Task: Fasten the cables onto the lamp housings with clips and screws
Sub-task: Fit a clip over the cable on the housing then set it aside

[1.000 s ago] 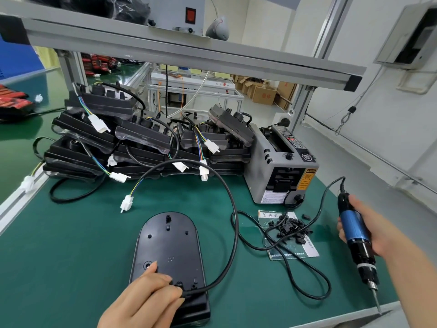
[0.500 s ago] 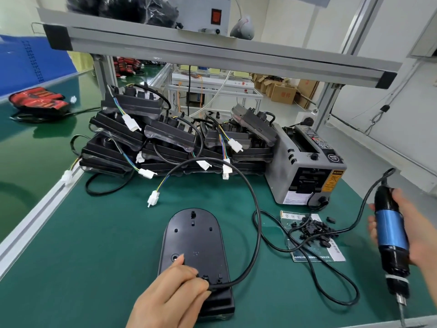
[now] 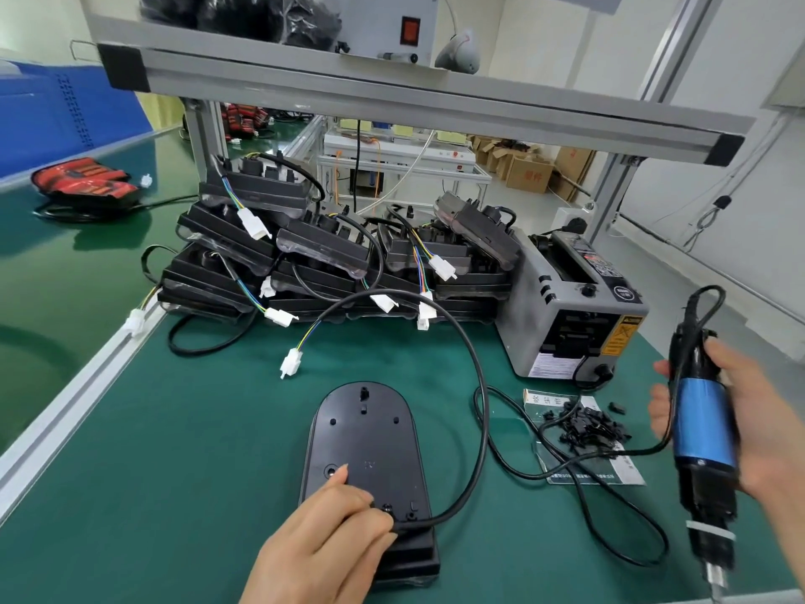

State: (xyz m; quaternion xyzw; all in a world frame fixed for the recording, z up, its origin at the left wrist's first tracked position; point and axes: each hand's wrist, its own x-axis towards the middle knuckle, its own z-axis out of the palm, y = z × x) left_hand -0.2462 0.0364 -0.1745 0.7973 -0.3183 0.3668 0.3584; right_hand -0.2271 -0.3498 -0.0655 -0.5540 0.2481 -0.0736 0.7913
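Note:
A black oval lamp housing point(image 3: 366, 446) lies flat on the green mat in front of me. Its black cable point(image 3: 477, 385) loops away from the near end and ends in a white connector point(image 3: 291, 363). My left hand point(image 3: 322, 547) rests on the housing's near end and pinches the cable where it meets the housing, with the index finger stretched forward. My right hand point(image 3: 753, 429) grips a blue and black electric screwdriver point(image 3: 702, 429) upright at the right, bit pointing down, apart from the housing. A heap of small black clips point(image 3: 583, 429) lies on a clear bag between them.
Several stacked lamp housings point(image 3: 326, 263) with dangling connectors fill the back of the mat. A grey tape dispenser point(image 3: 566, 316) stands at the back right. The screwdriver's cord point(image 3: 610, 534) snakes across the mat. An aluminium shelf beam point(image 3: 392, 93) runs overhead. The bench's edge rail point(image 3: 65, 407) runs along the left.
The view has shifted, so everything sits further right in the frame. Both hands keep their places: the left on the housing, the right holding the screwdriver.

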